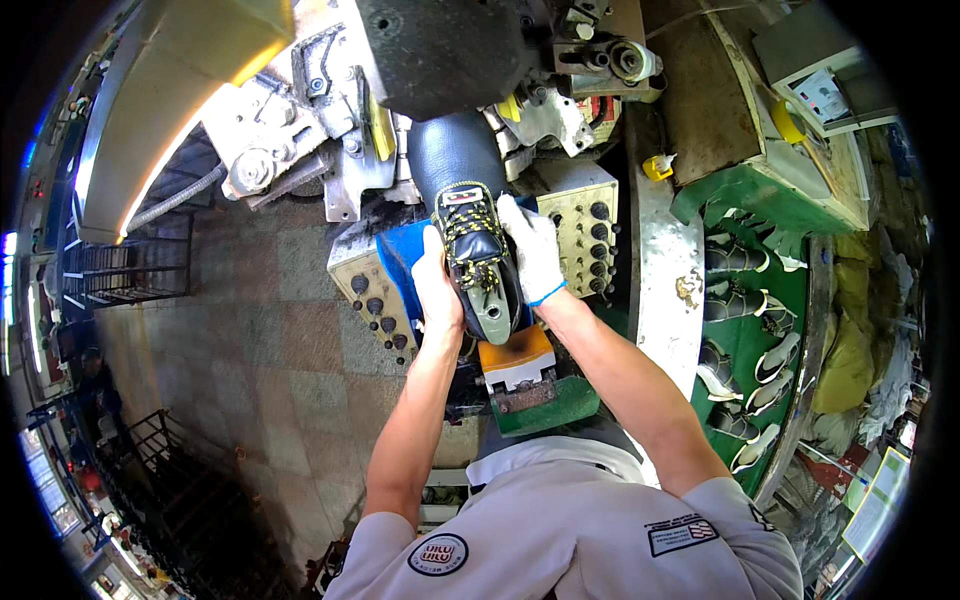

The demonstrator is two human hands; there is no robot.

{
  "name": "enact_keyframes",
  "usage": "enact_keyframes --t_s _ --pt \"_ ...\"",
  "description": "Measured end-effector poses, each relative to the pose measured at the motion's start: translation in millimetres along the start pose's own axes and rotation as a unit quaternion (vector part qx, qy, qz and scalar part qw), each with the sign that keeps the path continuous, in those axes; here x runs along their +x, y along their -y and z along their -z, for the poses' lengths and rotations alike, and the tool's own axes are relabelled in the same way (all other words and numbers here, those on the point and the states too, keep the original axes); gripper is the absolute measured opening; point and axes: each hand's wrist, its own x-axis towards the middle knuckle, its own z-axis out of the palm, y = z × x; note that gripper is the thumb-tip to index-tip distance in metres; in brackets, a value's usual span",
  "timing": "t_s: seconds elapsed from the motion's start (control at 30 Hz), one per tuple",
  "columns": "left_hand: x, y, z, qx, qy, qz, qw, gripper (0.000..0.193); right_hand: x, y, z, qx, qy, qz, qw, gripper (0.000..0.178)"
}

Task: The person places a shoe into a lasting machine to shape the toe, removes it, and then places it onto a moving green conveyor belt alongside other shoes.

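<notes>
Fingers of left hand (437, 290) and white-gloved right hand (533, 255) wrapped around black laced boot (478, 262), glossy leather, under press.

We wear a pale grey short-sleeved shirt with a white collar, a round dark-rimmed badge on the left chest and a small rectangular patch on the right sleeve. Our left hand (437, 290) and right hand (532, 250) are covered by white knit gloves, the right one edged blue at the wrist.

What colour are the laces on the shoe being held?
Yellow and black laces, seen in the head view.
</notes>
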Motion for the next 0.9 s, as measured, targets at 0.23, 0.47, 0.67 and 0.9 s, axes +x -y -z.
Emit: enact_keyframes --t_s 0.23,0.47,0.67,0.9 --pt "-2 2 0 0.044 0.023 -0.054 0.997 0.052 -2 3 0 -0.046 0.000 0.035 0.998 0.036" --pt "-48 32 53 0.131 -0.114 -0.084 0.981 0.046 -16 3 51 -0.094 0.017 0.016 0.995 0.037" --pt "-156 153 153 0.224 -0.283 0.048 0.931 0.058 -99 36 172 0.041 -0.080 0.013 0.996 0.048" --pt "-81 209 158 0.304 -0.278 0.025 0.911 0.090 -131 42 174 -0.103 -0.076 -0.005 0.992 0.054"
